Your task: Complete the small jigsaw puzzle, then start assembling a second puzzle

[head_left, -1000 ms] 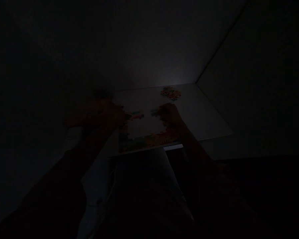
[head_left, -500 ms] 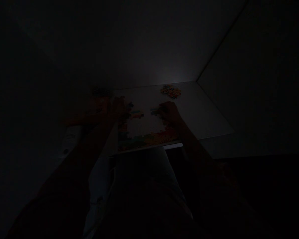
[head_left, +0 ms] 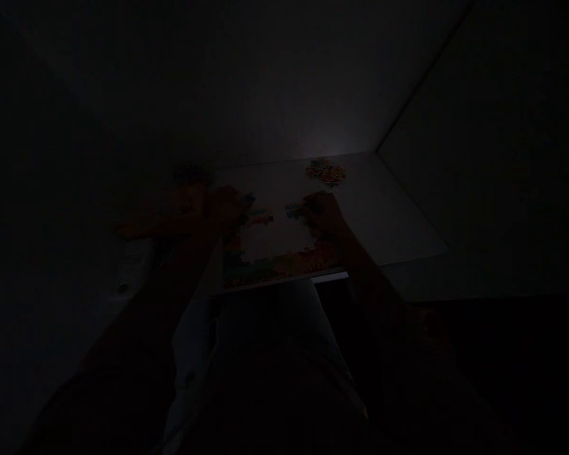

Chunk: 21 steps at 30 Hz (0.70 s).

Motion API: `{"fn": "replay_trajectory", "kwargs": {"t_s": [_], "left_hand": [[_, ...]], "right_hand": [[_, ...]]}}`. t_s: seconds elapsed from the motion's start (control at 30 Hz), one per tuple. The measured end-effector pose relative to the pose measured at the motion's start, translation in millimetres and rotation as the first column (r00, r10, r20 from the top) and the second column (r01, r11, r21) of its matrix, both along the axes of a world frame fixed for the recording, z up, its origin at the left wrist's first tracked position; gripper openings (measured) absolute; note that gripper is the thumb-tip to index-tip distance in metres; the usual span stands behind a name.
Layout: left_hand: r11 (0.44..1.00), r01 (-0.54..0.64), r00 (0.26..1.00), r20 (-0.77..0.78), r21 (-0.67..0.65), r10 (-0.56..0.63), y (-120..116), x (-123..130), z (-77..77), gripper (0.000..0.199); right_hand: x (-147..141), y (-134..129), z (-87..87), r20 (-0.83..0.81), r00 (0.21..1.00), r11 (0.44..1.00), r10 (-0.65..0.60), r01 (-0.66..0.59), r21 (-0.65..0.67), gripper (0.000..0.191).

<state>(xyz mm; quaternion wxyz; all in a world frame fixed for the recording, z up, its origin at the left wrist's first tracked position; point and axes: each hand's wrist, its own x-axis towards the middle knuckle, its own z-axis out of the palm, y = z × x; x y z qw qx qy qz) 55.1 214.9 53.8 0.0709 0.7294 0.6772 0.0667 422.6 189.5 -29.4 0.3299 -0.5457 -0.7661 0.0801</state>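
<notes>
The picture is very dark. A partly joined jigsaw puzzle [head_left: 275,265] with orange and green patches lies on a white tabletop [head_left: 384,221], near its front edge. My left hand [head_left: 225,208] rests at the puzzle's left side, over joined pieces. My right hand [head_left: 325,213] sits on the puzzle's upper right part, its fingertips by a small bluish piece [head_left: 294,210]. Whether either hand grips a piece is too dark to tell.
A small heap of loose coloured pieces [head_left: 325,171] lies at the table's far side. An orange flat object [head_left: 171,208] lies left of the puzzle. Walls meet in a corner behind the table. My lap shows below the table's edge.
My left hand has shifted slightly to the right along the puzzle's left side. My right hand has barely moved. The view has grown a little darker.
</notes>
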Motion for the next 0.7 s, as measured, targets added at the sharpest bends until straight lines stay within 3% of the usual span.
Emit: {"fn": "replay_trajectory", "kwargs": {"t_s": [0.1, 0.23, 0.33, 0.53, 0.6, 0.7], "left_hand": [[0.999, -0.051, 0.99, 0.129, 0.02, 0.048, -10.3, 5.4, 6.0, 0.064], [0.993, 0.061, 0.994, 0.079, 0.1, -0.069, -21.2, 11.7, 12.8, 0.052], [0.987, 0.122, 0.991, 0.043, 0.107, -0.127, -22.2, 14.8, 15.9, 0.058], [0.989, 0.086, 0.981, 0.163, 0.118, -0.104, -24.7, 27.8, 21.9, 0.071], [0.98, 0.161, 0.968, 0.177, 0.119, -0.18, -30.0, 38.8, 20.7, 0.075], [0.933, 0.337, 0.934, 0.075, 0.129, -0.348, -38.5, 59.0, 14.2, 0.065]], "right_hand": [[-1.5, -0.6, 0.9, -0.039, 0.999, 1.0, 0.001, -0.001, 0.002, 0.056], [-3.1, -2.9, 3.6, -0.061, 0.998, 1.0, -0.008, 0.007, -0.006, 0.055], [-3.6, -4.2, 5.2, -0.057, 0.998, 1.0, -0.005, 0.004, -0.009, 0.054], [-2.9, -2.3, 4.2, -0.04, 0.999, 1.0, -0.008, 0.007, -0.013, 0.055], [-2.2, -0.6, 3.1, -0.034, 0.999, 1.0, 0.0, 0.0, -0.013, 0.054], [-1.2, 1.1, 1.7, -0.04, 0.999, 1.0, 0.009, -0.009, -0.01, 0.053]]}}
